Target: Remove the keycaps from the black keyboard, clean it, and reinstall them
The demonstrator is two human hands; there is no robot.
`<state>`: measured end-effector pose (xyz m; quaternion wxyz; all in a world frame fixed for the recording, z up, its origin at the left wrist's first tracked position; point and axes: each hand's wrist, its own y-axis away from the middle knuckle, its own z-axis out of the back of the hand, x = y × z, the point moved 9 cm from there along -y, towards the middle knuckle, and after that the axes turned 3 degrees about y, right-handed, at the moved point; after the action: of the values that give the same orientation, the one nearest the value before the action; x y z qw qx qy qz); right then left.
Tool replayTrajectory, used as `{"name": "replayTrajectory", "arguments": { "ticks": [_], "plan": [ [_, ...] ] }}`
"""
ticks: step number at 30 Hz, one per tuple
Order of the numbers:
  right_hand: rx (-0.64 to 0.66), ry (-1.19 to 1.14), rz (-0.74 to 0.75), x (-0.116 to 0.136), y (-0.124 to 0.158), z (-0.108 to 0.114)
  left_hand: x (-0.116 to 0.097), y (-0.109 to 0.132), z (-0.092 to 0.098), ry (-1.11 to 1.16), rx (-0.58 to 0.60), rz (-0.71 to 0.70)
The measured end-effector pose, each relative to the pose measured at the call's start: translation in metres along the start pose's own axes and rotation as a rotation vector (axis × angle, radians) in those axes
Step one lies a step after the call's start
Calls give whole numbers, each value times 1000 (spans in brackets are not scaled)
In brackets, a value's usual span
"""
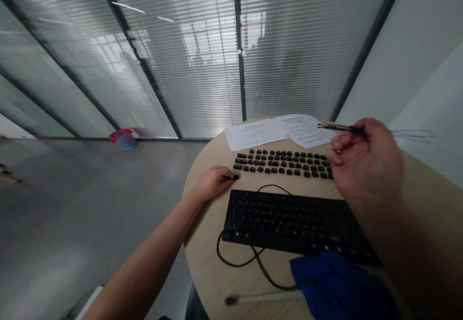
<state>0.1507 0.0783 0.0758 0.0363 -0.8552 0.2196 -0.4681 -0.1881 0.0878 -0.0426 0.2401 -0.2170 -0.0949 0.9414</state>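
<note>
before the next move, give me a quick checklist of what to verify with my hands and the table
1. Right hand has the tool: ok, held up off the table.
2. Left hand at a keycap: ok; firm grip: cannot tell.
3. Other keycaps in rows: ok.
4. Cable tidy: not ok, looped near the keyboard.
5. Cloth off the keyboard: cannot tell, they overlap in view.

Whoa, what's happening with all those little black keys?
A person holds up a thin tool with wire loops in the right hand. The left hand is down on the table, fingers at a small black key. More loose keys lie in rows beyond the black keyboard. A blue cloth lies at its near side.
</note>
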Motion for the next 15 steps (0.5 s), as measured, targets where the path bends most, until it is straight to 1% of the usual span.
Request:
{"name": "replayTrajectory", "arguments": {
  "ticks": [3,7,15],
  "plan": [
    [11,6,19,0,-2,0,-2,1,0,52,11,-21],
    [-19,-6,5,-1,-3,2,-3,1,-1,88,21,-34],
    [6,5,21,-1,-4,4,5,4,-2,170,-31,73]
  ]
}}
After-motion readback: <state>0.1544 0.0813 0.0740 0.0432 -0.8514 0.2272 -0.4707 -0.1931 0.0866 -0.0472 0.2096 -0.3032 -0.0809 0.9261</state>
